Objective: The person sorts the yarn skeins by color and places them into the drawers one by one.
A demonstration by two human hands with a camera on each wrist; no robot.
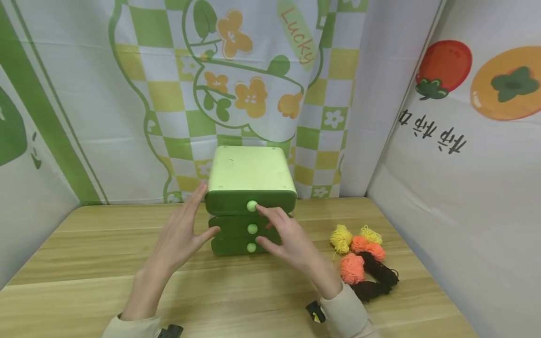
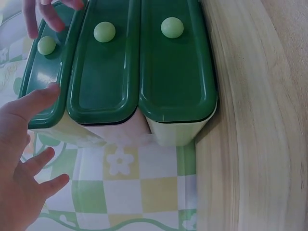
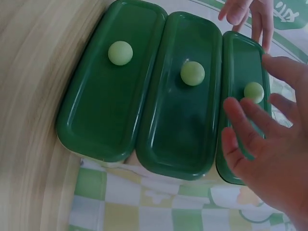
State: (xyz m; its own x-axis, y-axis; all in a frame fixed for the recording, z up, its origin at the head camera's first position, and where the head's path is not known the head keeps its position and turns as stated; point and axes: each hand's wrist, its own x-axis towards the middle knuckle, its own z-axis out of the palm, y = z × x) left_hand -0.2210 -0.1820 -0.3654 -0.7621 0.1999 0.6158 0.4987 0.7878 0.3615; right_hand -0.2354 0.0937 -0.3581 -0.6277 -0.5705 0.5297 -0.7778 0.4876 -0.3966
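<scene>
A small three-drawer box has a light green top [image 1: 251, 169] and dark green drawer fronts with round pale knobs. My left hand [image 1: 175, 237] is raised at its left side, fingers extended and thumb apart, near the front corner of the top drawer [image 1: 226, 203]. In the left wrist view the thumb [image 2: 41, 100] overlaps that drawer front. My right hand [image 1: 291, 237] is before the drawers, fingers spread and holding nothing. Its fingertips are close to the top knob [image 1: 251, 206], as the right wrist view also shows, with the fingers [image 3: 248, 122] over the top drawer front.
On the wooden table [image 1: 105, 267], several small yarn balls lie at the right: yellow [image 1: 340, 239], orange [image 1: 351, 268] and a dark skein [image 1: 382, 272]. A patterned checkered curtain [image 1: 258, 70] hangs right behind the box. White printed cloth panels [image 1: 456, 188] stand at both sides.
</scene>
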